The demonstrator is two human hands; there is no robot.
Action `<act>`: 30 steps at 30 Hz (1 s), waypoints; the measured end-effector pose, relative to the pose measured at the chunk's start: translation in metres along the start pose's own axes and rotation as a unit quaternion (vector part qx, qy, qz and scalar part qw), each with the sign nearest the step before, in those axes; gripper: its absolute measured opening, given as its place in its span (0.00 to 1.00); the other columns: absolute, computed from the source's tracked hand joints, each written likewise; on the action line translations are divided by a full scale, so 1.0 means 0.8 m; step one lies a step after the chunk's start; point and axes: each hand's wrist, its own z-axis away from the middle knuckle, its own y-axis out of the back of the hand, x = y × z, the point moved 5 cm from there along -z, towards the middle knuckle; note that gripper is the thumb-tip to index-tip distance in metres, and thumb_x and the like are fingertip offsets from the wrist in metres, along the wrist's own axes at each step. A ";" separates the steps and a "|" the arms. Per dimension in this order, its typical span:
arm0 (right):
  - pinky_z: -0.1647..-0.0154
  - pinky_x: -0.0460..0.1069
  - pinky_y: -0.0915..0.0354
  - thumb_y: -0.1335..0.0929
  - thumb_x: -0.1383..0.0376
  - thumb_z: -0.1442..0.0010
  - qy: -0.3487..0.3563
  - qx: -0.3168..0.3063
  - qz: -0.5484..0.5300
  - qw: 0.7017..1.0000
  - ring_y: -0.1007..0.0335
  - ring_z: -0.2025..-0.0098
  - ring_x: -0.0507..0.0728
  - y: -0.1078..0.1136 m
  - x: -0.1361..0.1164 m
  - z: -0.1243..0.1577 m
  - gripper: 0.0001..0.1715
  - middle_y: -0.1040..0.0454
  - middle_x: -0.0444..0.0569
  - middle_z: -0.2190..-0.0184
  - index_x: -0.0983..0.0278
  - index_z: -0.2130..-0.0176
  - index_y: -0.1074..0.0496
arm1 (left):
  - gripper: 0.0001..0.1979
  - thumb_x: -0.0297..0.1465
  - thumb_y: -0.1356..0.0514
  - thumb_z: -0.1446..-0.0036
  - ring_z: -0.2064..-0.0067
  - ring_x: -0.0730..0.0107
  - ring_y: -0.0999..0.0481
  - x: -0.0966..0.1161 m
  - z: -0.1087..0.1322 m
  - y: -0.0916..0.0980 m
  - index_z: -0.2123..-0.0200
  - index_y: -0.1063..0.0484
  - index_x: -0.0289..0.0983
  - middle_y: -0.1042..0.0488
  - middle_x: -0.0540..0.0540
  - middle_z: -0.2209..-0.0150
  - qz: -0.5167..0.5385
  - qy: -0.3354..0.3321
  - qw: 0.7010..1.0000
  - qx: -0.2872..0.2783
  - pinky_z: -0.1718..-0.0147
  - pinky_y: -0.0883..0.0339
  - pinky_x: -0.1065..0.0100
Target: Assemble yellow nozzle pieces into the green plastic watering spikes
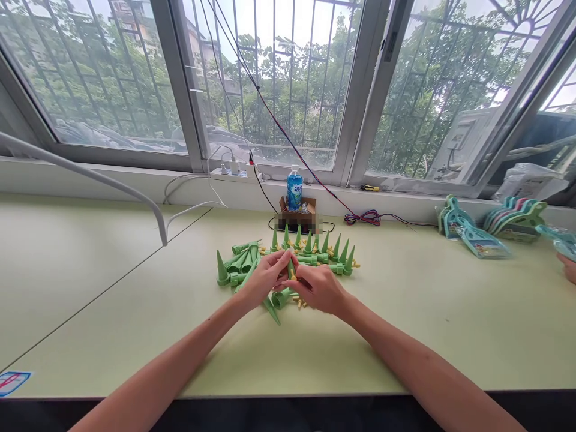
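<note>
Right across the back, in front of you, run the barred windows (pixel 288 108), and below them your pale green desk (pixel 450 336) spreads to both sides, a dark seam crossing it on your left. A thick grey tube (pixel 112 182) slants down onto the desk at the left, well apart from your work. To your right lie packaged hangers (pixel 515 219) in green, teal and pink, their printed cards too small to read; beyond them another person's hand (pixel 569 268) shows at the edge. Green spikes (pixel 308 243) crowd the middle of the desk, some upright in a row behind your hands, others lying to the left. Your left hand (pixel 269 270) grips one green spike (pixel 290 267) above the pile, while your right hand (pixel 320 287) is closed in a pinch on the yellow piece (pixel 293 275) at its near end. Just behind the row, a blue bottle (pixel 294 191) with white lettering you can't make out stands by a cardboard box (pixel 310 205). A coiled cable (pixel 366 217) lies right of it. A blue-edged sticker (pixel 13 382) with a red mark sits at the near left corner, illegible. Loose yellow pegs (pixel 299 303) are scattered beside your right hand.
</note>
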 end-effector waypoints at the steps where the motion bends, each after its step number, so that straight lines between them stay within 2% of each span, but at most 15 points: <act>1: 0.79 0.45 0.53 0.38 0.55 0.33 0.000 0.000 0.001 1.000 0.56 0.80 0.48 0.000 0.000 0.000 0.22 0.40 0.39 0.82 0.63 0.76 0.43 | 0.22 0.50 0.43 0.43 0.83 0.82 0.53 0.001 0.000 0.000 0.69 0.31 0.36 0.51 0.57 0.85 0.000 0.001 1.000 0.000 0.85 0.56 0.77; 7: 0.79 0.45 0.55 0.38 0.57 0.34 0.008 0.007 0.006 1.000 0.55 0.81 0.47 0.003 -0.001 -0.001 0.22 0.40 0.39 0.83 0.63 0.76 0.44 | 0.20 0.48 0.41 0.44 0.82 0.82 0.52 0.002 0.001 -0.001 0.69 0.32 0.35 0.47 0.57 0.84 -0.025 0.003 1.000 0.005 0.85 0.56 0.77; 14: 0.79 0.45 0.55 0.39 0.59 0.33 0.011 -0.004 0.033 0.999 0.51 0.82 0.47 0.003 -0.006 -0.002 0.21 0.36 0.41 0.83 0.63 0.76 0.42 | 0.16 0.42 0.36 0.47 0.81 0.84 0.46 0.006 0.004 -0.003 0.68 0.34 0.36 0.39 0.56 0.78 -0.044 0.004 0.999 0.007 0.85 0.56 0.79; 23: 0.78 0.46 0.55 0.40 0.63 0.33 -0.012 -0.027 0.064 0.997 0.47 0.81 0.48 0.002 -0.001 -0.004 0.15 0.33 0.42 0.81 0.63 0.73 0.39 | 0.12 0.37 0.36 0.48 0.82 0.84 0.45 0.011 0.005 0.003 0.66 0.35 0.37 0.39 0.57 0.79 -0.080 -0.015 0.994 0.072 0.86 0.52 0.80; 30: 0.78 0.46 0.56 0.41 0.63 0.32 -0.013 -0.042 0.090 0.995 0.47 0.81 0.48 -0.001 -0.001 -0.004 0.16 0.33 0.42 0.80 0.63 0.72 0.39 | 0.09 0.31 0.38 0.50 0.83 0.85 0.45 0.007 0.003 0.007 0.68 0.36 0.37 0.39 0.57 0.79 -0.083 -0.027 0.993 0.079 0.86 0.52 0.80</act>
